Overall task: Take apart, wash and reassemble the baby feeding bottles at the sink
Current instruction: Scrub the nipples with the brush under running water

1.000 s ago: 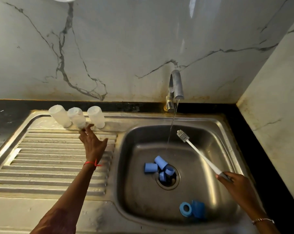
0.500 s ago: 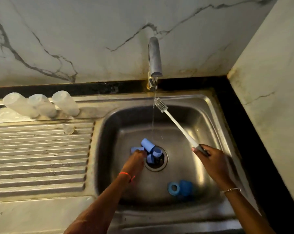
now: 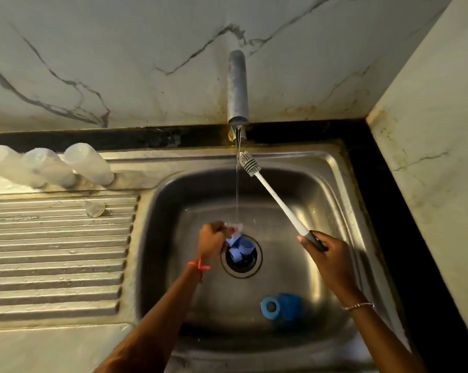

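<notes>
The steel drainboard [image 3: 52, 265] carries three clear bottles [image 3: 50, 166] and a small clear piece [image 3: 94, 208].

A knotted red thread [image 3: 198, 265] rings the wrist of the left hand [image 3: 214, 239]; a thin silver bracelet [image 3: 358, 306], that of the right hand [image 3: 327, 254].

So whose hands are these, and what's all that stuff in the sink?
No machine here: these are a person's two hands. The camera sits on their head and looks down, so you see what they see. The left hand grips a small blue bottle part under the water from the tap. The right hand holds a long white brush. More blue parts lie over the drain, and a blue ring and cap lie nearer the front of the sink. Three clear bottles sit on the ledge at the left, with one small clear piece on the ridged draining board.
</notes>
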